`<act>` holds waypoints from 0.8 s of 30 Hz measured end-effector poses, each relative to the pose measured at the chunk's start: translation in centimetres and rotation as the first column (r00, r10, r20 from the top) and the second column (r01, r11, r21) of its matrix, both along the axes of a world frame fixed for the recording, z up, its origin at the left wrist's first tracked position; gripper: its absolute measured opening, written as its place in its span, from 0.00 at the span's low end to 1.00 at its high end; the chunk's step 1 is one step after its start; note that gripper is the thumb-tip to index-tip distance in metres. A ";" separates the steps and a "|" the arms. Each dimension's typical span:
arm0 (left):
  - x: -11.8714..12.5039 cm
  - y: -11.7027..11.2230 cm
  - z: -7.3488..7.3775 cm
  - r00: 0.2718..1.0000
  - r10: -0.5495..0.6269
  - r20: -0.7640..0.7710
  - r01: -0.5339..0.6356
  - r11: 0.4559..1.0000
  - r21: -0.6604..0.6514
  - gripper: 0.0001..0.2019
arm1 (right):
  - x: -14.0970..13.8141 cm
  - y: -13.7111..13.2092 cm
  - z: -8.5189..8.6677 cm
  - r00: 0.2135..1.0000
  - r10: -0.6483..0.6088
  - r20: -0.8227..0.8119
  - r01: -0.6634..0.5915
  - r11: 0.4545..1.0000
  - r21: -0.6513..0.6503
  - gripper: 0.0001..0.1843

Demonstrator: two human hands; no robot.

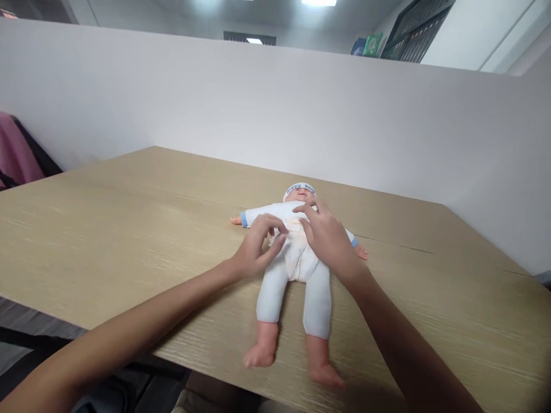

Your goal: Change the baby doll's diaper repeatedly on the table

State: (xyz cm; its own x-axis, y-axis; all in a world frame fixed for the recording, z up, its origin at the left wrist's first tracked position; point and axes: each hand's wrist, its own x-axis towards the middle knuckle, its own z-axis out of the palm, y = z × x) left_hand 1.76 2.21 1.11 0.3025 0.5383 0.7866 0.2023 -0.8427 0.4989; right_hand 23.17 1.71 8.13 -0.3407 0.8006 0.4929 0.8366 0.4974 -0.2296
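Observation:
A baby doll [272, 303] lies on its back on the table, feet pointing toward me. It wears a white outfit with blue cuffs, a lettered headband [300, 187] and a white diaper [297, 258] around its hips. My left hand [260, 244] is at the waist on the left, thumb and fingers curled close together on the diaper's upper edge. Over the chest and waist on the right is my right hand [325, 232], its fingers bent and apart above the doll. It hides part of the torso and the doll's arm on that side.
The wooden table [129, 223] carries the doll and has a thin seam across it. A white partition [258, 103] rises behind the table. Pink cloth [17, 149] hangs over a dark chair at the far left. A green package [372, 45] shows beyond the partition.

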 end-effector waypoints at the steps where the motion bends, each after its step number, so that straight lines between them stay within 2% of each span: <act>1: -0.2 -1.3 0.5 0.993 -0.045 -0.107 0.048 0.999 0.020 0.07 | 0.1 -1.5 0.3 0.998 0.039 -0.055 -0.039 0.999 -0.002 0.13; 2: -0.5 -2.7 0.9 0.968 -0.079 -0.239 0.089 0.996 0.028 0.08 | 0.1 -3.1 0.5 0.989 0.093 -0.117 -0.096 0.995 -0.017 0.10; 4: -0.9 -5.1 1.4 0.868 -0.110 -0.485 0.127 0.992 0.002 0.12 | 0.3 -6.6 0.3 0.958 0.188 -0.218 -0.208 0.975 -0.073 0.07; 6: -1.3 -6.7 1.4 0.782 -0.126 -0.610 0.117 0.992 -0.055 0.14 | 0.7 -9.4 -0.9 0.946 0.218 -0.238 -0.262 0.950 -0.171 0.10; 7: -1.4 -7.1 1.4 0.764 -0.140 -0.630 0.106 0.990 -0.092 0.14 | 1.0 -10.4 -1.7 0.948 0.224 -0.227 -0.274 0.936 -0.219 0.11; 9: -1.7 -7.1 1.1 0.770 -0.150 -0.620 0.053 0.984 -0.172 0.12 | 1.7 -11.1 -3.6 0.957 0.213 -0.195 -0.262 0.925 -0.275 0.12; 12: -1.9 -5.8 0.6 0.839 -0.121 -0.530 -0.056 0.950 -0.306 0.10 | 2.8 -10.0 -5.8 0.971 0.142 -0.194 -0.191 0.945 -0.267 0.13; 16: -1.3 -3.9 0.1 0.890 -0.067 -0.451 -0.160 0.881 -0.446 0.14 | 2.9 -8.3 -6.6 0.967 0.038 -0.251 -0.108 0.956 -0.271 0.10; 19: -0.7 -3.2 -0.2 0.879 -0.031 -0.477 -0.217 0.863 -0.456 0.16 | 2.1 -8.0 -6.9 0.984 -0.034 -0.176 -0.007 0.974 -0.228 0.07; 24: -0.4 -2.8 -1.1 0.852 -0.020 -0.523 -0.210 0.902 -0.376 0.17 | 1.2 -8.8 -8.1 0.998 -0.060 -0.033 0.054 0.987 -0.151 0.05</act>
State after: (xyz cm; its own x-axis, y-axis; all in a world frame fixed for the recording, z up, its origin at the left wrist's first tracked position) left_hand 1.39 -0.63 -0.01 0.5216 0.8186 0.2407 0.5887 -0.5494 0.5930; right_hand 24.39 -7.06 0.03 -0.2760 0.8842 0.3769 0.8522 0.4065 -0.3295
